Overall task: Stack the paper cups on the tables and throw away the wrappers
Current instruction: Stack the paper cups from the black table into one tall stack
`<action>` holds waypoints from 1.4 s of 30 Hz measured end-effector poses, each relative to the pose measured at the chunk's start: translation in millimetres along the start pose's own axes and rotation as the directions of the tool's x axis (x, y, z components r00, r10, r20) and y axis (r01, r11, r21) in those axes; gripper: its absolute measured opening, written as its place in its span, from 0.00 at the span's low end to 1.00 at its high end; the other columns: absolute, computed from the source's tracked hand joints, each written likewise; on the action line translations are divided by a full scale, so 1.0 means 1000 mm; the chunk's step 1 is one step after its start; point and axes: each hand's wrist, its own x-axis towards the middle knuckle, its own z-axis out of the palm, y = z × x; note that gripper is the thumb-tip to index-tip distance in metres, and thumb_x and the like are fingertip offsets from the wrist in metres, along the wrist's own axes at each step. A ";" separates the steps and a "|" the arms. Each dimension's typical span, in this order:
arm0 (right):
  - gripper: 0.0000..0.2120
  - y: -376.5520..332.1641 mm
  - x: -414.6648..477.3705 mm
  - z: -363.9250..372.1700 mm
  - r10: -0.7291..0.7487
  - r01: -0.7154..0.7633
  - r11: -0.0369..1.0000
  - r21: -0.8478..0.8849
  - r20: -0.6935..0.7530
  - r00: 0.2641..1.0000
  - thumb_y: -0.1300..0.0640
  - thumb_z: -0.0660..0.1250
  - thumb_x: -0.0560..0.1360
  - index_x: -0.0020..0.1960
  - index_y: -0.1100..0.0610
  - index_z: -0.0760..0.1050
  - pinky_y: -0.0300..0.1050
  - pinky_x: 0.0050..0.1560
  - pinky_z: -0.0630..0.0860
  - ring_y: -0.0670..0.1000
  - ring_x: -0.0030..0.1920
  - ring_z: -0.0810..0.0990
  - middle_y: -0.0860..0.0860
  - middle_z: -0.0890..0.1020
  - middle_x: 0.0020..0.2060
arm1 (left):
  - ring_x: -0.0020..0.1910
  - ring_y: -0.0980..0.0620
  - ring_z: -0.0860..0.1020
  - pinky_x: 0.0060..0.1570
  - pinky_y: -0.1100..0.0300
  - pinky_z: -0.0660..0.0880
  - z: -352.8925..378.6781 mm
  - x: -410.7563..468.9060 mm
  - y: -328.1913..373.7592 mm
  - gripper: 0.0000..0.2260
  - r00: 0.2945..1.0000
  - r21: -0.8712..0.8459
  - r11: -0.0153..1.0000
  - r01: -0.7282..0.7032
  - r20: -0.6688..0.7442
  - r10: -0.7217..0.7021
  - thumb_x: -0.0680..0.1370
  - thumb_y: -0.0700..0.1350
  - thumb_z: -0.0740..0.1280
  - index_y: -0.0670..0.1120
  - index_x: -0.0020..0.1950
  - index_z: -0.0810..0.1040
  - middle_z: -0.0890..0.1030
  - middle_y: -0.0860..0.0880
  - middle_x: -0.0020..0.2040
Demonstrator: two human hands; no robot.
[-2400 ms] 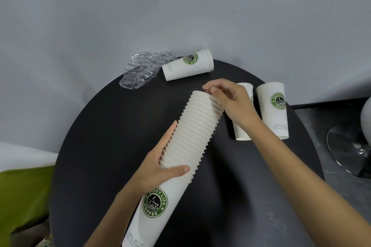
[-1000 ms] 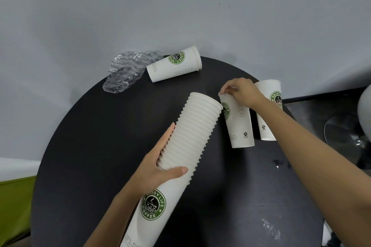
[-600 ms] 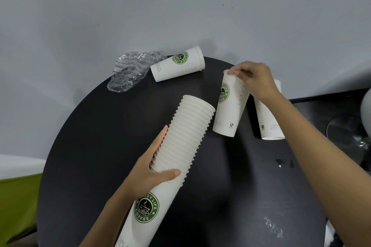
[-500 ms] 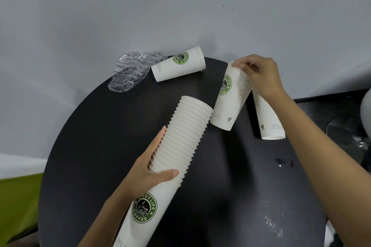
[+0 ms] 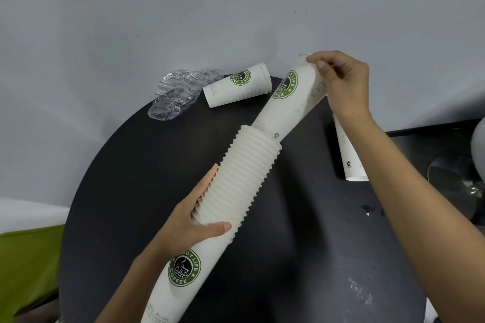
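Left hand (image 5: 194, 225): nearest to me, thumb and fingers wrapped round the stack of cups (image 5: 236, 183), low on its ribbed rims.
Right hand (image 5: 343, 81): farther out and higher, to the right, fingertips pinching the rim of the loose cup (image 5: 291, 102).
Stack axis: runs from near-left up to far-right, with the open mouth facing away from me toward the right hand.
Loose cup: its base sits just inside the stack's mouth and most of its body is still outside. Its long axis nearly continues the stack's, and its mouth points up and away.
Next move, as I judge it: slide the loose cup down that shared axis toward the left hand, which braces.
Standing cup (image 5: 349, 155): on the table (image 5: 131, 165) behind my right forearm, partly hidden.
Lying cup (image 5: 237, 89): on its side at the far edge, mouth pointing right.
Wrapper (image 5: 178, 94): crumpled clear plastic just beside the lying cup's base.
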 end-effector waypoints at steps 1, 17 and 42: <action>0.11 -0.001 -0.003 0.003 0.007 -0.008 1.000 0.016 0.014 1.000 0.64 0.62 0.76 0.46 0.53 0.81 0.35 0.48 0.71 0.44 0.43 0.76 0.44 0.82 0.42 | 0.70 0.68 0.66 0.68 0.61 0.66 0.000 0.000 0.001 0.45 1.000 0.000 1.000 -0.005 -0.002 0.005 0.65 0.54 0.77 0.67 0.75 0.55 0.66 0.71 0.71; 0.11 -0.010 -0.067 0.040 0.084 -0.130 0.986 0.102 0.371 0.925 0.63 0.62 0.78 0.46 0.50 0.80 0.36 0.40 0.68 0.51 0.39 0.72 0.60 0.81 0.42 | 0.71 0.66 0.66 0.64 0.72 0.68 0.007 0.001 0.006 0.45 0.998 -0.098 0.994 -0.055 -0.010 0.055 0.65 0.51 0.77 0.61 0.76 0.57 0.66 0.68 0.72; 0.09 -0.014 -0.088 0.047 0.153 -0.183 0.981 0.065 0.323 0.934 0.61 0.64 0.77 0.49 0.53 0.83 0.33 0.54 0.72 0.40 0.50 0.80 0.44 0.84 0.47 | 0.72 0.61 0.67 0.68 0.60 0.70 0.013 0.004 0.009 0.46 0.997 -0.123 0.990 -0.064 0.027 0.068 0.66 0.50 0.78 0.60 0.78 0.55 0.67 0.63 0.74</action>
